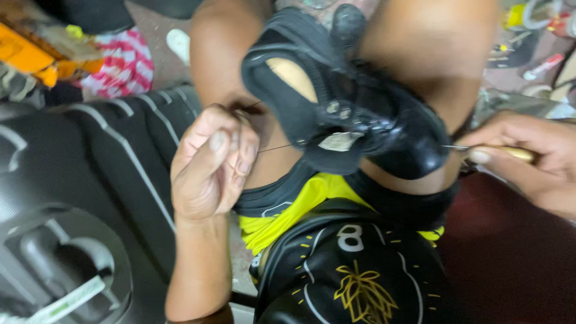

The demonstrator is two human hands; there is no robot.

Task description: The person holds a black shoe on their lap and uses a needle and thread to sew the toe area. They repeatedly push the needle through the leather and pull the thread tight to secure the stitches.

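Black shoe [360, 114] clamped between the knees, being hand-stitched.

Left hand [210, 165] pinches taut thread [276, 147], fingers together; right hand [534, 159] grips the awl [510, 151], its point at the toe. A slip could jab the thigh, and overpulling might snap the thread. A black moulded case [90, 198] sits left; cluttered floor with tools [528, 36] beyond.

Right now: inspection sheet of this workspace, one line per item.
Surface: no bench; black shoe clamped between bare knees.
Job's things: shoe, thin thread, awl-like tool with pale handle.
Clutter: black moulded case, red-white cloth, tools and tubes on floor.
Grippers: left hand pinches thread; right hand grips tool, tip at shoe toe.
Cables: nothing seen.
Surroundings: concrete floor, dark red mat.
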